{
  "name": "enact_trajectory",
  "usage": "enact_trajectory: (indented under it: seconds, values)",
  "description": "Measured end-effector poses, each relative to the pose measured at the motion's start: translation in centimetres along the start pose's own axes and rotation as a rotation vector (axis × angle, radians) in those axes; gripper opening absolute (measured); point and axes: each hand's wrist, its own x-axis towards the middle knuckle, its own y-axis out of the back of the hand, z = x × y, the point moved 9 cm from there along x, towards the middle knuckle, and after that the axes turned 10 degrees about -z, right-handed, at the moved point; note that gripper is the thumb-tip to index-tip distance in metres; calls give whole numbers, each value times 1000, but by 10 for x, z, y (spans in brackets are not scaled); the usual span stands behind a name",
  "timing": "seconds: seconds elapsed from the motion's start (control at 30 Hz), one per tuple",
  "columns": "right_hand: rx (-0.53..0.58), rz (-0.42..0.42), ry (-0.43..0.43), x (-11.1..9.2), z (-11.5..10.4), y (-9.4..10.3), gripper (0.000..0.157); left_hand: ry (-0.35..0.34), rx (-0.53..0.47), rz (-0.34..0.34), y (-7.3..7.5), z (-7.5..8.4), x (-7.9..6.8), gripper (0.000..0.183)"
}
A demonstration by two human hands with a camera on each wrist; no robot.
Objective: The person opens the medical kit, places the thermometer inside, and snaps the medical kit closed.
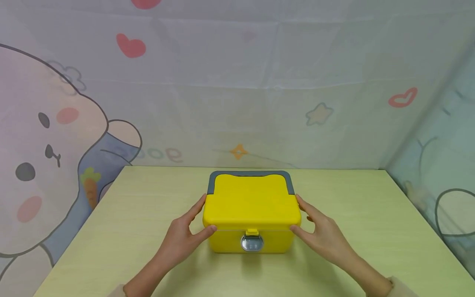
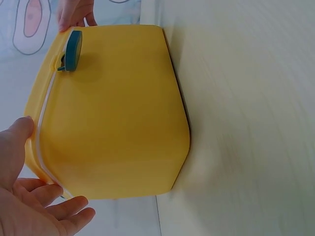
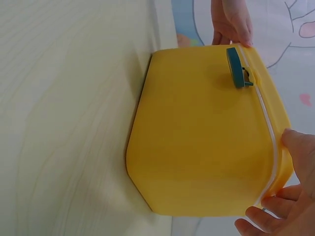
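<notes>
A yellow plastic box (image 1: 254, 206) with a lid stands on the table, its front towards me. A grey carrying handle (image 1: 211, 184) lies folded around the back of the lid. At the front, the latch (image 2: 74, 50) tilts outward from the box in both wrist views. My left hand (image 1: 181, 237) grips the lid at its left side, thumb on the front corner and fingers along the side. On the other side my right hand (image 1: 328, 237) holds the lid the same way. A thin pale seam (image 3: 266, 118) runs between lid and body.
The pale wooden table (image 1: 148, 206) extends to both sides of the box. Behind it hangs a printed cloth (image 1: 222, 62) with hearts and a cartoon animal. Another printed cloth (image 1: 445, 165) borders the right side.
</notes>
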Motion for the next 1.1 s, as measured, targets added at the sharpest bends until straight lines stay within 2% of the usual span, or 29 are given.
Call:
enact_trajectory:
  seconds: [0.33, 0.63, 1.1]
  values:
    - [-18, 4, 38, 2, -2, 4, 71, 16, 40, -30, 1, 4, 3, 79]
    - [38, -21, 117, 7, -6, 1, 80, 17, 43, -34, 1, 5, 4, 79]
    - [82, -41, 87, 9, -4, -3, 82, 12, 31, -30, 0, 6, 3, 79]
